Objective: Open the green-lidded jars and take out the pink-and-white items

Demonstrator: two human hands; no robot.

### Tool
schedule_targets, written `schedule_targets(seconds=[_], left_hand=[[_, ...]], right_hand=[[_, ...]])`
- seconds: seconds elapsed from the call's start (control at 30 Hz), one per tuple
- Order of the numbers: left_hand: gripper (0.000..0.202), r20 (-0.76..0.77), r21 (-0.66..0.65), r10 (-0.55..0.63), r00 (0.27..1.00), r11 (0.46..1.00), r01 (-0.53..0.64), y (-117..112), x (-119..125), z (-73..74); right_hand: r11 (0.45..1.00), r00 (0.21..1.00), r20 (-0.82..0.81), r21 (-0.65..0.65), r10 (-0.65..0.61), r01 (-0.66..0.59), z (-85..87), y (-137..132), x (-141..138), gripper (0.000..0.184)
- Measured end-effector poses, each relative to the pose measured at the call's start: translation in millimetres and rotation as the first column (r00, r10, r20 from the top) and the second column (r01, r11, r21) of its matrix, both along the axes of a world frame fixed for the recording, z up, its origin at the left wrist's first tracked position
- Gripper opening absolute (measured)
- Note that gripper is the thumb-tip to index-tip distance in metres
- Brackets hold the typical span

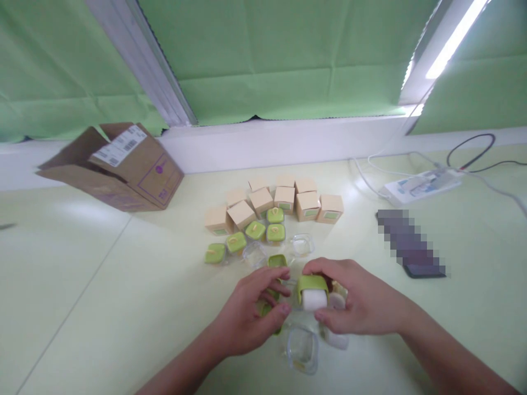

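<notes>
My right hand (pixel 349 296) grips a green lid (pixel 312 282) with a white rounded piece (pixel 314 300) set in its underside, tilted towards me. To its left, my left hand (pixel 257 310) is spread, thumb and fingers apart, with nothing visible in it. Partly hidden beneath and behind the left fingers are several green lids, one of them an upturned lid (pixel 277 261). A clear plastic container (pixel 302 349) rests on the table just below the hands. More pale pieces (pixel 336 339) lie under my right hand, mostly covered by it.
Several small tan boxes (pixel 308 206) stand in a cluster behind several green-lidded containers (pixel 236 242). Two clear containers sit in front, one a clear container (pixel 302 244). An open cardboard box (pixel 135 164) is at left; a power strip (pixel 420 186) and a dark phone-like object (pixel 411 244) at right.
</notes>
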State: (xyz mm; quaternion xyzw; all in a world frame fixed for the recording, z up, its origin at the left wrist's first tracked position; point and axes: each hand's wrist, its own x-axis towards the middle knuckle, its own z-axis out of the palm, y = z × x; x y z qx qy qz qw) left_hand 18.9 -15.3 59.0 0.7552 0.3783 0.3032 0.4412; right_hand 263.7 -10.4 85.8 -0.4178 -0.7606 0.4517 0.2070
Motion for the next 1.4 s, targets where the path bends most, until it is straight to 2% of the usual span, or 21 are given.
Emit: schedule_targets(seconds=[0.17,0.3,0.53,0.67,0.77,0.93,1.0,1.1,1.2,1.4], left_hand=[[0.05,0.124,-0.161,0.016,0.992,0.987,0.005,-6,3,-6.1],[0.052,0.182,-0.282,0.032,0.983,0.959,0.021,-6,4,-9.8],[0.051,0.205,-0.381,0.064,0.977,0.925,0.02,0,5,-5.3],[0.044,0.138,-0.459,0.094,0.986,0.888,-0.02,1,5,-3.3],[0.039,0.139,-0.512,0.14,0.98,0.857,-0.05,1,8,-2.8],[0.034,0.13,-0.553,0.187,0.974,0.829,-0.085,2,11,0.0],[0.032,0.1,-0.554,0.204,0.974,0.825,-0.116,2,12,2.0],[0.03,0.079,-0.565,0.214,0.974,0.815,-0.133,1,13,5.2],[0.027,0.055,-0.556,0.209,0.976,0.819,-0.144,0,14,7.9],[0.026,0.0,-0.474,0.175,0.985,0.867,-0.154,0,16,7.8]], right_hand=[[0.998,0.989,-0.138,0.008,0.059,-0.058,5.4,-5,-11,0.046],[0.997,0.984,-0.163,0.041,0.074,-0.068,4.6,-5,-14,0.046],[0.988,0.995,-0.067,0.141,0.078,-0.067,-3.4,-6,-13,0.043],[0.976,1.0,0.024,0.215,0.017,-0.022,-8.5,-10,-14,0.058],[0.932,0.996,0.081,0.361,-0.047,0.014,-14.9,-14,-19,0.067],[0.755,0.985,0.134,0.656,-0.108,-0.006,-22.8,-17,-29,0.038],[0.7,0.982,0.145,0.714,-0.121,-0.019,-22.9,-17,-30,0.03],[0.638,0.982,0.146,0.769,-0.118,-0.037,-22.1,-17,-31,0.027],[0.601,0.979,0.168,0.797,-0.112,-0.068,-22.3,-18,-31,0.025],[0.616,0.956,0.266,0.776,-0.126,-0.135,-23.6,-22,-33,0.022]])
